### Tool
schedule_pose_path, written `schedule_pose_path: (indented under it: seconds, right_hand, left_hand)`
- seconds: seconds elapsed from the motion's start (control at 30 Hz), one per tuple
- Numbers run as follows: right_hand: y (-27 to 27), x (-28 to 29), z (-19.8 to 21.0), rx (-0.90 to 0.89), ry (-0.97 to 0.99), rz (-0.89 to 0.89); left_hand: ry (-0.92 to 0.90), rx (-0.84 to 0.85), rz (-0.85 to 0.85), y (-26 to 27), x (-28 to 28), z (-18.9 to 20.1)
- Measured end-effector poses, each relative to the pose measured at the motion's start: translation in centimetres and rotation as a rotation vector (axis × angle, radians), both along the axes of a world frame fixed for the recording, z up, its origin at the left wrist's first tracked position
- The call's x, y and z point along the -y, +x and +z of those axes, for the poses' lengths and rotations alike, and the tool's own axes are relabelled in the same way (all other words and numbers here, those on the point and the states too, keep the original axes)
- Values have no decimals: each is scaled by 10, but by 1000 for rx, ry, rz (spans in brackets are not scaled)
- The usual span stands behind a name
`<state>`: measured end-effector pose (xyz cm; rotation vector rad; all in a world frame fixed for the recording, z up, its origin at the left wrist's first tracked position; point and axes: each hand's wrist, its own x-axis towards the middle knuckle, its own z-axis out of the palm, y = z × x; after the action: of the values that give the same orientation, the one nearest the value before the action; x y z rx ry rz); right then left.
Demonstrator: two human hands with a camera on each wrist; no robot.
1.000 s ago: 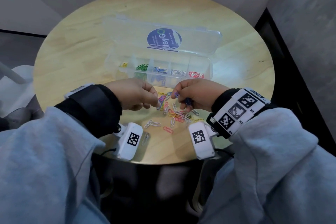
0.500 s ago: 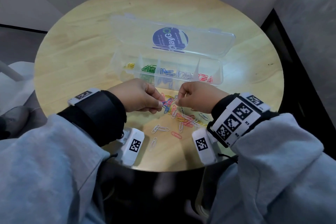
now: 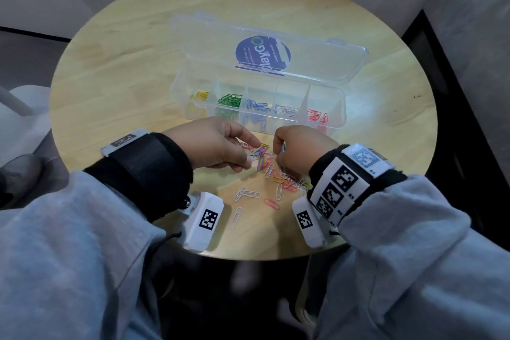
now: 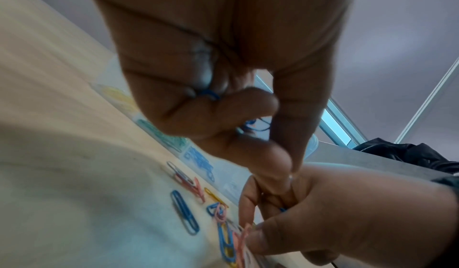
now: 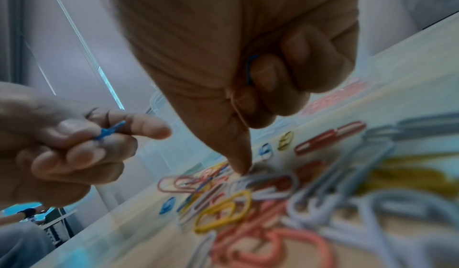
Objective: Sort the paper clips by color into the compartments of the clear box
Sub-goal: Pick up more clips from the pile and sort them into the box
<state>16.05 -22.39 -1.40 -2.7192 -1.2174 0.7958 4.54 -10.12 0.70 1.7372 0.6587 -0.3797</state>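
left hand (image 3: 218, 143) pinches blue paper clip (image 4: 208, 95) between curled fingers and thumb, index fingertip reaching toward right hand (image 3: 299, 150). right hand curls round second blue clip (image 5: 249, 68) tucked under folded fingers; its index finger points down into loose pile of mixed clips (image 3: 278, 179), directly beneath both grips on round wooden table (image 3: 110, 69). clear box (image 3: 335, 112) lies beyond hands, lid open; compartments hold yellow, green, blue, white, red clips, left to right.

Round wooden table (image 3: 110, 69), open clear box (image 3: 335, 107), loose paper clips (image 3: 278, 182)
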Motion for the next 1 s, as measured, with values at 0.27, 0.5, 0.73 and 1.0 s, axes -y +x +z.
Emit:
schedule_pose_path:
  seconds: [0.27,0.5,0.73,1.0]
  right_hand:
    - [4,4,-3,20,24,-35]
    - [5,5,0,17,25,-74]
    - [1,6,1,32,1,-43]
    - [1,11,7,98,-89,-55]
  left_hand:
    - [-91,26,113,0,-6,5]
    - [-233,43,252,0,-10,9]
    - [-287,13,277,1,-9,9]
    - [-466,53,332,0,-13,14]
